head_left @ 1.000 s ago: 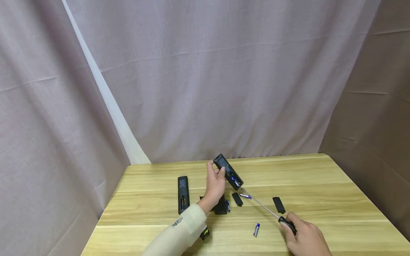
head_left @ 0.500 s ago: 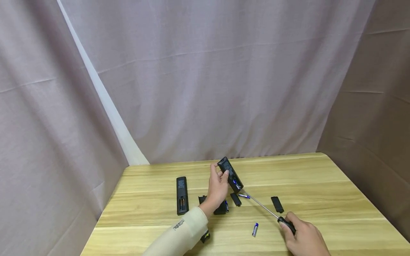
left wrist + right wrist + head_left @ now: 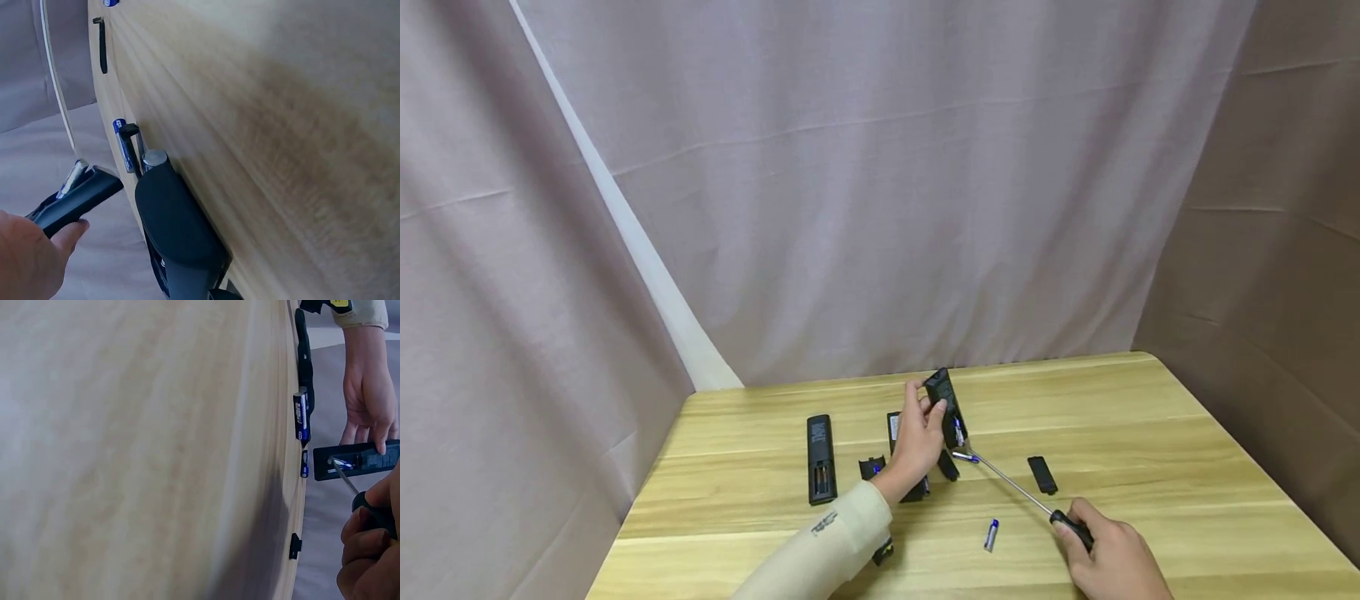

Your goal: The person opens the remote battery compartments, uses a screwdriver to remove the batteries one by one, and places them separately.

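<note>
My left hand (image 3: 919,437) grips a black remote control (image 3: 946,398) above the table, tilted, its battery compartment bare. A blue-and-silver battery (image 3: 958,432) sits in that compartment, its end raised in the left wrist view. My right hand (image 3: 1117,560) is curled round the black handle of a screwdriver (image 3: 1015,483). The long metal shaft reaches up and left, and in the right wrist view its tip meets the compartment of the remote control (image 3: 369,459). Whether the tip touches the battery, I cannot tell. Another battery (image 3: 965,457) lies on the table just below the held remote.
On the wooden table (image 3: 1150,433), a second remote (image 3: 821,458) lies at left with its compartment uncovered. Black covers (image 3: 1042,475) and a loose battery (image 3: 992,536) lie about. More black items are partly hidden under my left forearm. Curtains (image 3: 880,208) stand behind.
My left hand has shifted slightly right and turned the remote control steeper. The screwdriver tip has stayed by its lower end. The head view has also shifted a little.
</note>
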A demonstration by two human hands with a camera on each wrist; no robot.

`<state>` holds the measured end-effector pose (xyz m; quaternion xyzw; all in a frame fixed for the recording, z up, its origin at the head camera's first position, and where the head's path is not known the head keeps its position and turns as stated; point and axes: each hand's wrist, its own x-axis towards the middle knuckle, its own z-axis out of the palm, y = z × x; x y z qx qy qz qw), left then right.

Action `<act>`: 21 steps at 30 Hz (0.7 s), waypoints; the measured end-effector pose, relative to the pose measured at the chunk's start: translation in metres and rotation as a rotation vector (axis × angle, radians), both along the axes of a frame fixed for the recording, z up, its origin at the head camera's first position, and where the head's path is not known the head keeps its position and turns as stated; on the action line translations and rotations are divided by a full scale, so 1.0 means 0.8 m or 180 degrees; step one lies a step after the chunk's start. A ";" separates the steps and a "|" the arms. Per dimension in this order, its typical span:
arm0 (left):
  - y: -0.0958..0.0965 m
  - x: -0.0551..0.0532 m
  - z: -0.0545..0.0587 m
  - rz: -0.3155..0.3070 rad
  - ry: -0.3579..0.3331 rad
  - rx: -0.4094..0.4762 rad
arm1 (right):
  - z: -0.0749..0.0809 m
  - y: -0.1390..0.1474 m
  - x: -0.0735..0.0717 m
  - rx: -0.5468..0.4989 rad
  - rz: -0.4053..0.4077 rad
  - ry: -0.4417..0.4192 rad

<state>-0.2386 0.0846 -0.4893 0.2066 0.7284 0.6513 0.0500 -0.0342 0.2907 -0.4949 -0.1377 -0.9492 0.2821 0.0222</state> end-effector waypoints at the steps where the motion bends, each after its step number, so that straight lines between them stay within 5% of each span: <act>1: 0.001 0.000 0.000 -0.0011 0.0000 0.0003 | 0.000 0.001 0.001 -0.0002 -0.0002 0.0007; 9: 0.000 -0.004 -0.001 0.0107 -0.0057 -0.0046 | -0.002 0.015 0.003 0.0028 0.0005 -0.0112; 21: -0.012 -0.013 -0.002 0.0370 -0.0272 0.0233 | -0.005 0.030 0.002 -0.0002 -0.0103 -0.0196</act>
